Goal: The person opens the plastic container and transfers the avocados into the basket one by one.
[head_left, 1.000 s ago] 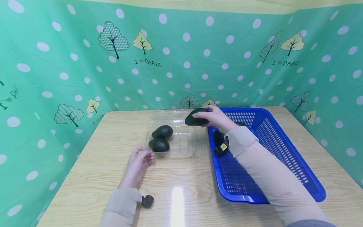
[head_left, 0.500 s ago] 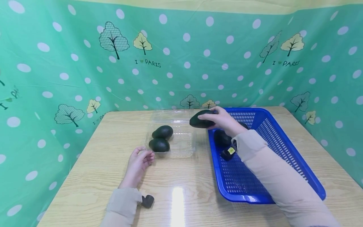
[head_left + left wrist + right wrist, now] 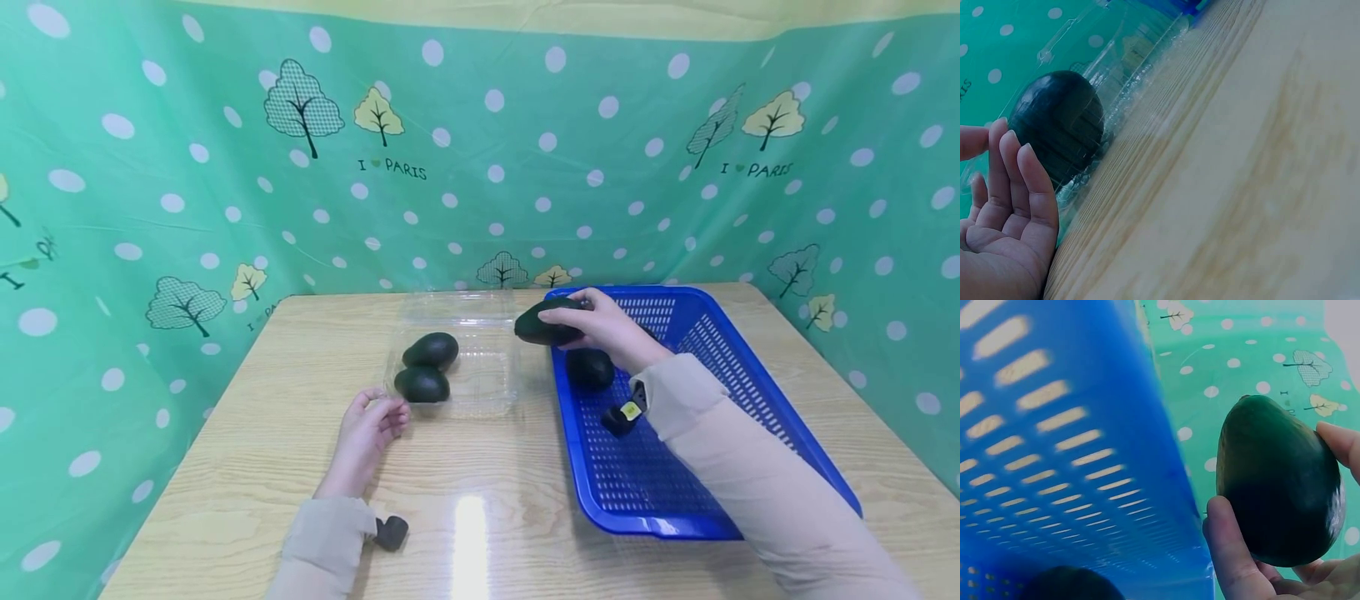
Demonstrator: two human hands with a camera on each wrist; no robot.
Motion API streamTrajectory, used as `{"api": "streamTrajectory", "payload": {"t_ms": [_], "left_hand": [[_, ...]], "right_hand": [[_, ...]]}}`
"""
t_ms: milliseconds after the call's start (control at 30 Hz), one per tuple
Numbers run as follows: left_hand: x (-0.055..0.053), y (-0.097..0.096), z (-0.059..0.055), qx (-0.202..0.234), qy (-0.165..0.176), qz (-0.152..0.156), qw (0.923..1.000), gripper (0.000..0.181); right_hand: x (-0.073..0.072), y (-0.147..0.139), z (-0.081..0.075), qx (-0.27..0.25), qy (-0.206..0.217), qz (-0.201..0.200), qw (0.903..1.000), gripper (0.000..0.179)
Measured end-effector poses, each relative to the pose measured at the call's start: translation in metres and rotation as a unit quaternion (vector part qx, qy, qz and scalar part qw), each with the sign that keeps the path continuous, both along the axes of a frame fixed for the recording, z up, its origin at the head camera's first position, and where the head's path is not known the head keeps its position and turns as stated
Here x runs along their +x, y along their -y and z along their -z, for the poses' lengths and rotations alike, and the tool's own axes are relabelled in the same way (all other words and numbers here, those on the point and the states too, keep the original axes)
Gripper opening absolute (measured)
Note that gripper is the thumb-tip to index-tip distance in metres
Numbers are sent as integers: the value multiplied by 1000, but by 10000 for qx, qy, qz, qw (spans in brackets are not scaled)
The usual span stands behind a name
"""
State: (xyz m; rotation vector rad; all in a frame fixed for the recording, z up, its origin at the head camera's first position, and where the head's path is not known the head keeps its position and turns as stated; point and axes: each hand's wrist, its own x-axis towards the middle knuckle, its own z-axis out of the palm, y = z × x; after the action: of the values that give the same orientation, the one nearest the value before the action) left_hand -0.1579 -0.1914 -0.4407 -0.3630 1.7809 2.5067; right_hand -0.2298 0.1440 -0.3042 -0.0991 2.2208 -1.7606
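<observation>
My right hand (image 3: pixel 611 327) grips a dark green avocado (image 3: pixel 547 322) over the left rim of the blue basket (image 3: pixel 581 467). In the right wrist view, fingers and thumb hold this avocado (image 3: pixel 1279 481) from opposite sides. My left hand (image 3: pixel 367 429) pinches the near left corner of a clear plastic clamshell box (image 3: pixel 483 387), whose lid is folded back. Two avocados (image 3: pixel 430 351) lie one behind the other in the left half of the box. In the left wrist view, thumb and forefinger meet at the box's edge beside the nearer avocado (image 3: pixel 1060 122).
Inside the basket another avocado (image 3: pixel 588 368) lies near the left wall; my right forearm covers part of the basket. The wooden table (image 3: pixel 247 467) meets a green dotted curtain (image 3: pixel 450 183) at the back and sides. Black wrist cameras sit at both cuffs.
My right hand has moved right with the avocado, from beside the box to over the basket's rim. More of the avocado in the basket shows. My left hand has stayed put.
</observation>
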Motion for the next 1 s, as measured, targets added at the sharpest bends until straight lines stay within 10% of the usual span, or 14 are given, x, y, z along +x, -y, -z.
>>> {"api": "streamTrajectory", "payload": {"t_ms": [1000], "left_hand": [[2, -1, -5, -31, 50, 47, 10000, 23]], "right_hand": [[23, -40, 14, 253, -211, 110, 9994, 70]]}}
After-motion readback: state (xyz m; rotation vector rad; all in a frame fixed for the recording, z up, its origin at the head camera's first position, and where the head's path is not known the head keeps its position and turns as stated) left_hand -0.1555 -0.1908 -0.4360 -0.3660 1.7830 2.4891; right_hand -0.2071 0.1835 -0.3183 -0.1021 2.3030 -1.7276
